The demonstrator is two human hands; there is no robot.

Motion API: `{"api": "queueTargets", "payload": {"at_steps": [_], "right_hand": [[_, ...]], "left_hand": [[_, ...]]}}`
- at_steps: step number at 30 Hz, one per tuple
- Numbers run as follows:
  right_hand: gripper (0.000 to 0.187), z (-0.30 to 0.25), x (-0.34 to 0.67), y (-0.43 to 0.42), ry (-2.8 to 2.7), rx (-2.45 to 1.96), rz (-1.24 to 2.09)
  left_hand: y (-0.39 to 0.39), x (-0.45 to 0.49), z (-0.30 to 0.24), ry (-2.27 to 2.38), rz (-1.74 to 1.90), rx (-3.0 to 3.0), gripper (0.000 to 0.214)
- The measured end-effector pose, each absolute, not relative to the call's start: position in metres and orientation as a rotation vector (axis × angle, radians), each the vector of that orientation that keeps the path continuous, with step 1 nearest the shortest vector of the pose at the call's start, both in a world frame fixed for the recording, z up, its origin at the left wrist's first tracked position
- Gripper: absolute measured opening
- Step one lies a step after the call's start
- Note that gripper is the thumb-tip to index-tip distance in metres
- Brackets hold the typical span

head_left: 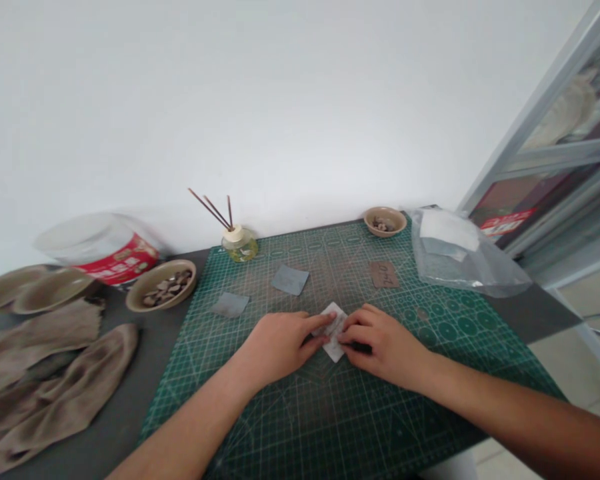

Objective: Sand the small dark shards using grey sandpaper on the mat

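Observation:
A small white square sheet [336,347] with faint grey marks lies turned cornerwise on the green cutting mat [300,407]. My left hand [283,343] grips its left side, index finger on top and thumb at the near edge. On the right side, my right hand [377,343] has its bent fingers closed on the edge. Whether something small sits under the fingertips is hidden. Beyond the hands lie two grey sandpaper squares, one farther left [231,305] and one nearer the middle [290,279]. A brown sandpaper piece marked 240 [384,274] rests to the right.
A reed diffuser [240,245] stands by the wall. Small stone-like pieces fill a left bowl [161,287] and a back bowl [385,222]. A clear plastic bag [460,257] lies right. At left are a red-labelled tub [105,247], other bowls [55,291] and a brown cloth [75,387].

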State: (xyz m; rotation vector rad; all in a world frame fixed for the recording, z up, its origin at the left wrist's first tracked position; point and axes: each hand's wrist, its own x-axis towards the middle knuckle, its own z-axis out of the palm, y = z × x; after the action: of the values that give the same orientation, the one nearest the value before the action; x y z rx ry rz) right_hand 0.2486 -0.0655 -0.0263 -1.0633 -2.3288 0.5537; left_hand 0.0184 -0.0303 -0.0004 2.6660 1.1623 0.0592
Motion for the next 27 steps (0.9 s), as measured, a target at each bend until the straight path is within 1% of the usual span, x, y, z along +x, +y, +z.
{"api": "queueTargets", "payload": {"at_steps": [5,14,18,27], "right_hand": [[0.004,-0.0272,0.2444,-0.0655,-2.290,-1.124,0.553],[0.003,-0.0326,0.2485,-0.0644,-2.341,-1.065,0.533],[0.004,-0.0314,0.2491,-0.0652,-2.399,-0.983,0.561],[0.004,-0.0319,0.2471,-0.0612,-2.406,-0.972,0.580]], "left_hand": [[-0.0321,0.0204,0.0018,1.175,0.016,2.674,0.050],[-0.0316,0.0221,0.0036,1.201,-0.086,2.657,0.044],[-0.0305,0.0224,0.0038,1.227,-0.115,2.654,0.044],[-0.0296,0.0221,0.0047,1.263,-0.149,2.647,0.043]]}}
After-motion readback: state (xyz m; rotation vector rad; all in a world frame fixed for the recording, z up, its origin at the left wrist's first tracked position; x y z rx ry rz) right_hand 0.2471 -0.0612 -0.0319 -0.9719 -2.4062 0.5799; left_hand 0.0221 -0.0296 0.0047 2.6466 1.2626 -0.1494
